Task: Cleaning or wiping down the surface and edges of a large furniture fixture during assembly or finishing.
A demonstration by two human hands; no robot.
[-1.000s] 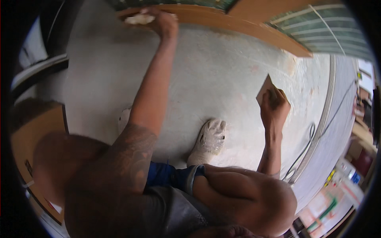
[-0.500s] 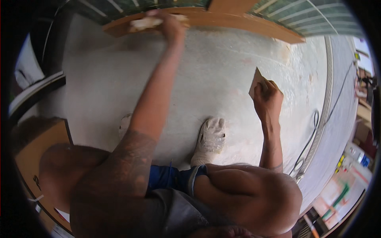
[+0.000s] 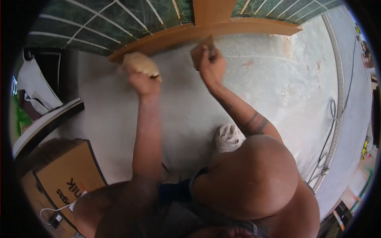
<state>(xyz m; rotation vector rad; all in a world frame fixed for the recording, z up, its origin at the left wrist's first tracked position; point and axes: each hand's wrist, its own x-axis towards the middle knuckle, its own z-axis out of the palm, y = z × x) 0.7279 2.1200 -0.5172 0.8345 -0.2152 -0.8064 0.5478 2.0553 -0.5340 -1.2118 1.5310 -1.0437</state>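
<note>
My left hand [image 3: 145,84] is closed on a cream-coloured, lumpy-edged piece [image 3: 139,63], whose kind I cannot make out. It is just in front of the left part of an orange-brown wooden base board [image 3: 166,36]. My right hand [image 3: 213,70] pinches a thin, flat brown piece [image 3: 197,56] with straight edges, possibly a scraper or a folded sheet. This hand is close to the board, below the wooden upright [image 3: 213,12]. Both hands are somewhat blurred.
Dark green tiles [image 3: 131,16] with pale joints rise behind the board. Under me lies a grey, stained floor [image 3: 182,103]. My covered foot [image 3: 229,137] rests on it. A cardboard box [image 3: 69,170] stands at the left; a black cable [image 3: 328,135] runs along a metal strip at the right.
My right hand has swung left and forward with the flat piece, toward the board. My left hand has come back and left, off the board, still gripping the cream piece. The view has shifted.
</note>
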